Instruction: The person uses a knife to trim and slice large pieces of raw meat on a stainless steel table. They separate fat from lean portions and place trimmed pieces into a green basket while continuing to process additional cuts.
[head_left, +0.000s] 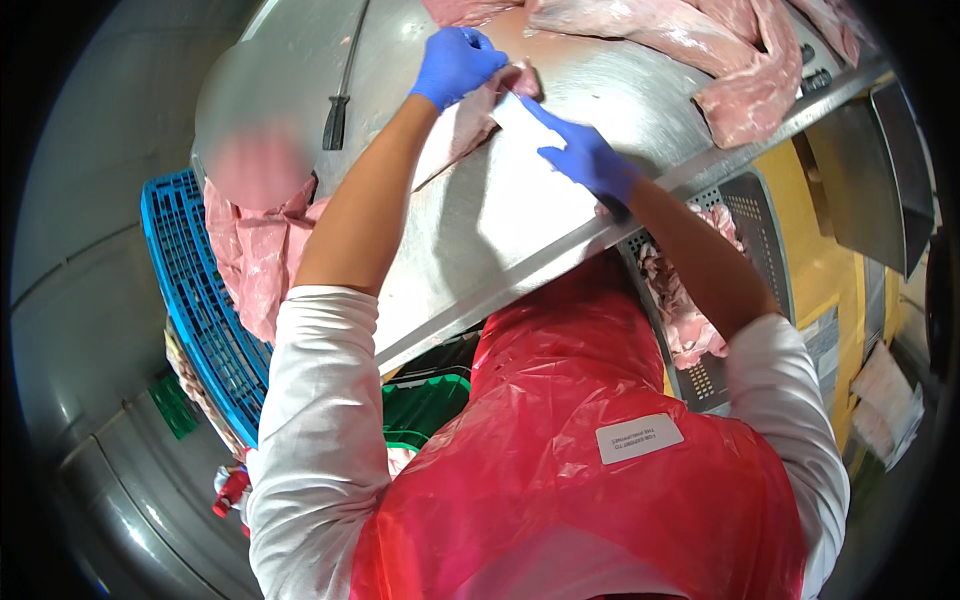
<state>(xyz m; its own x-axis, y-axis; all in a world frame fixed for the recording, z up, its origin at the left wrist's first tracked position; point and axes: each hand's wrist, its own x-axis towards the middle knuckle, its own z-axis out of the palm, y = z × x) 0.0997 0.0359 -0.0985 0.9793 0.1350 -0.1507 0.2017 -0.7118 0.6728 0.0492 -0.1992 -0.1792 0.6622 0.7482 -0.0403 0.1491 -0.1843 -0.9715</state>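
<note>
Both my hands wear blue gloves and work over a metal table [560,215]. My left hand [460,66] is closed, its fingers pinching the upper end of a long pale pink piece of meat [455,138]. Beside it, my right hand [590,158] grips a knife, with the index finger stretched along it toward the meat. The blade [508,112] is washed out by glare and meets the meat close to my left fingers. Part of a dark handle shows below the right palm.
Large meat cuts [740,100] lie at the far right. A sharpening steel [340,105] rests at the left. Below the table's right edge stands a grey perforated crate [765,225] with meat trimmings. A blue crate [190,270] and a person in pink [250,240] are at the left.
</note>
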